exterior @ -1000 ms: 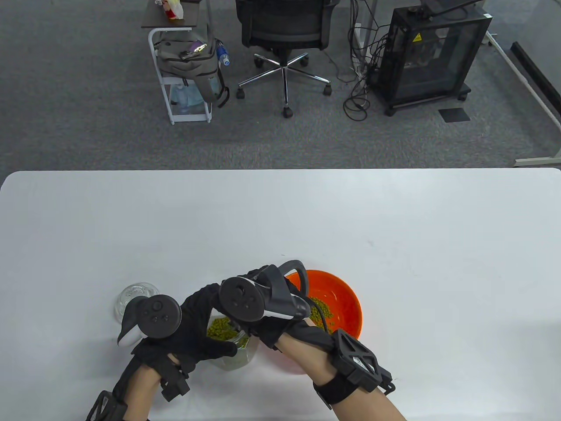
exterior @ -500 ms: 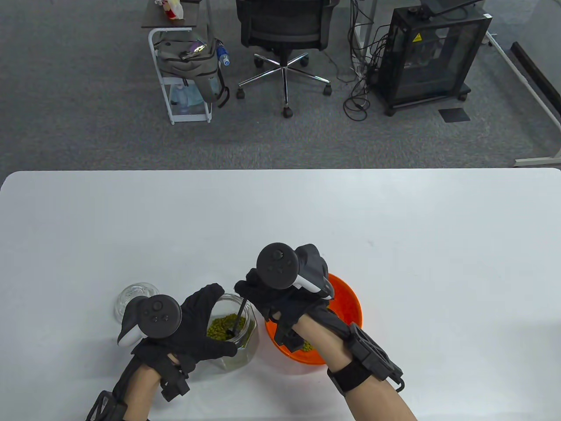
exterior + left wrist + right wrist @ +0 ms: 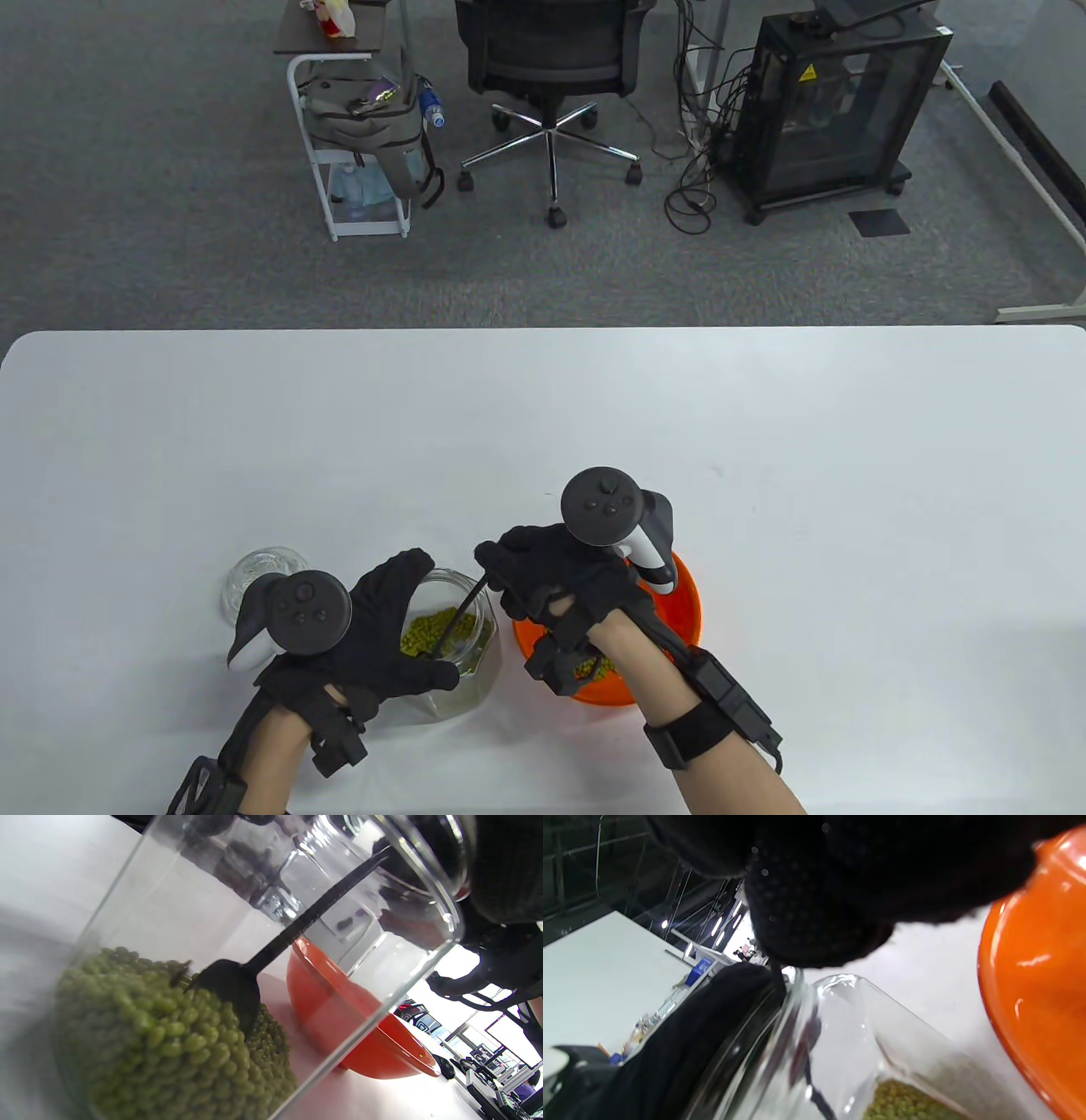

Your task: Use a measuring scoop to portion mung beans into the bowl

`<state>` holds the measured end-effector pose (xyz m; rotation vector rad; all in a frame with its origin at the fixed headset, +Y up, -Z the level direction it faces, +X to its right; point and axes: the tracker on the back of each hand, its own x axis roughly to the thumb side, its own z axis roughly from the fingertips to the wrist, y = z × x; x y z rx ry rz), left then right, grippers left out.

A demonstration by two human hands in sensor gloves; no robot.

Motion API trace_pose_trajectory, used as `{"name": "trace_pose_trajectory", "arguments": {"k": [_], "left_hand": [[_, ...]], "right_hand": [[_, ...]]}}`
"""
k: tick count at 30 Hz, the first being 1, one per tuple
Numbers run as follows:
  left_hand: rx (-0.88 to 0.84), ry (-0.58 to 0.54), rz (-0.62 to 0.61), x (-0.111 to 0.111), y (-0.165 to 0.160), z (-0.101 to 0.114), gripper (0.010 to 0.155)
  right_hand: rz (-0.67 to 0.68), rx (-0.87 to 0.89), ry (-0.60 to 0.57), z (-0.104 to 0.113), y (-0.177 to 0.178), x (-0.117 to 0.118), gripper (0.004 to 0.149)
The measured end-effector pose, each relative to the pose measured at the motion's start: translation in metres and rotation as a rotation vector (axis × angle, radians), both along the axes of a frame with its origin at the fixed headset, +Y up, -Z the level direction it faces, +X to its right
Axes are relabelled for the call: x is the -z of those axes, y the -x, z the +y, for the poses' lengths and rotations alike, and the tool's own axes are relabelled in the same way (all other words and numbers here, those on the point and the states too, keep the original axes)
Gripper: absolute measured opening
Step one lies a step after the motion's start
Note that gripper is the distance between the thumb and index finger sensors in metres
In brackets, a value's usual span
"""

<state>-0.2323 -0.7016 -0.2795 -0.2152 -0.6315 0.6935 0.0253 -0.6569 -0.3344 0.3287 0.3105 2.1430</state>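
Left hand grips the glass jar of mung beans; right hand pinches the black scoop inside. Orange bowl at jar's 3 o'clock, glass lid at 9, on the counter.

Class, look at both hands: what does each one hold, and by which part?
The left hand grips the jar round its side. The right hand pinches the scoop by its handle's upper end.

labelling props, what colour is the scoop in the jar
Black, head and handle alike; the scoop shows best in the left wrist view.
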Motion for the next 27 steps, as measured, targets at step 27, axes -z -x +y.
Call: {"name": "trace_pose_trajectory", "arguments": {"k": [27], "left_hand": [[-0.003,0.001,0.000,0.000,0.000,0.000,0.125]], "right_hand": [[-0.226,0.300,0.215,-0.024,-0.062,-0.011,0.045]]}}
